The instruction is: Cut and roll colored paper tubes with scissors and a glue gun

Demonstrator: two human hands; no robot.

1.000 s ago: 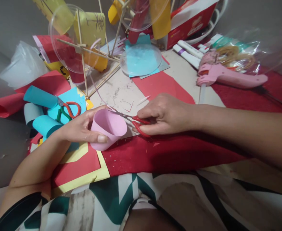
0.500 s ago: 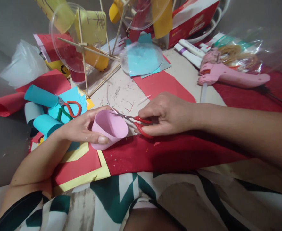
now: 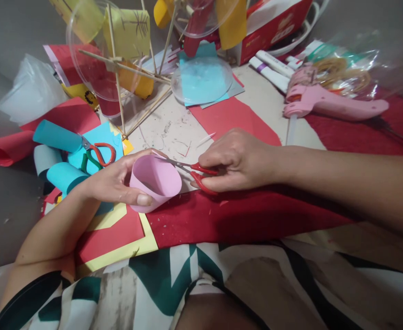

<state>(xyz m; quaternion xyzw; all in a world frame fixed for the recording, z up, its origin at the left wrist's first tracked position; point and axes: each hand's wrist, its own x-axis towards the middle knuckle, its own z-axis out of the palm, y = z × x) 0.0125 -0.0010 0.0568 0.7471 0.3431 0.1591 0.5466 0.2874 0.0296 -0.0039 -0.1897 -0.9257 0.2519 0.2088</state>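
Note:
A rolled pink paper tube [image 3: 156,176] rests in my left hand [image 3: 119,183], thumb on its near side and fingers around the back. My right hand [image 3: 237,160] holds red-handled scissors [image 3: 204,178], their handles a little apart. The blades point left and meet the far rim of the tube, where a thin edge of paper shows. Just beyond lies a small white pointed sliver [image 3: 206,139] on the pale tabletop. Under the tube and my right hand spreads dark red cloth [image 3: 201,220].
Left of my hands lie blue paper rolls [image 3: 66,176] and a second pair of scissors [image 3: 100,156]. Behind stands a stick frame [image 3: 117,87] with plastic discs and paper pieces. A pink glue gun [image 3: 335,103] is at right, near white tubes [image 3: 270,73] and a red box [image 3: 277,32].
The scissor handles have come slightly closer together, with the blades still at the tube's far rim. Both hands otherwise stay nearly in place, and the whole view shifts slightly.

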